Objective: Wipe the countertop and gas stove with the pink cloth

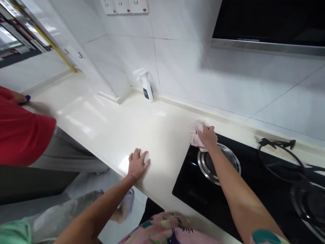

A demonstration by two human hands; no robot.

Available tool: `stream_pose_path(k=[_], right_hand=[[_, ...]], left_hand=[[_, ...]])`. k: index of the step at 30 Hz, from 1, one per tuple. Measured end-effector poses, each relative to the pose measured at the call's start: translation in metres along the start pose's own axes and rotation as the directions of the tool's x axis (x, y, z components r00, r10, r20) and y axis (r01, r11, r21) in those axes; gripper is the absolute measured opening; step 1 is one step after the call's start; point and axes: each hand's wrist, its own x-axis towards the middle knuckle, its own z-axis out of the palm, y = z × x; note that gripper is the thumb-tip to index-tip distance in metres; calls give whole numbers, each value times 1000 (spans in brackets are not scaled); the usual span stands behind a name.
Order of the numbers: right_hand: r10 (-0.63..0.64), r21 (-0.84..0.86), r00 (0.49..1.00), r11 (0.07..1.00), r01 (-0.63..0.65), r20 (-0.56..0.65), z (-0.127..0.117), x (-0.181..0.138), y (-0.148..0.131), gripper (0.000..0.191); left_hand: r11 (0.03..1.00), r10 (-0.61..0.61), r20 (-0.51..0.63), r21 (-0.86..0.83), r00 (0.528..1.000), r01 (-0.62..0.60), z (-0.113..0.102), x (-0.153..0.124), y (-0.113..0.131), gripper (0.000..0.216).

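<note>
My right hand (208, 136) is closed on a crumpled pale pink cloth (196, 131) and presses it down at the far left corner of the black glass hob (189, 179), where the hob meets the cream countertop (106, 125). Just below the hand lies a round steel burner ring (230, 161). My left hand (137, 164) rests flat on the countertop near its front edge, fingers spread, holding nothing.
A white spray bottle (146, 86) stands against the tiled wall at the back. A black pan support (281, 154) sits on the right of the hob. Another person in a red top (20, 132) stands at the left. A range hood (269, 23) hangs above.
</note>
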Motion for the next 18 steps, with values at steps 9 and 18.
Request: stream_pose_path(k=[9,18], right_hand=[[-172,-89,979,983,163,-110,44,-56,-26,41],[-206,-73,974,977,199,-98,63,-216,-20,39]], left_hand=[[1000,-8,25,-28,1000,8,-1,1,2,53],[999,23,-9,-26,1000,-23,1,4,-1,52]])
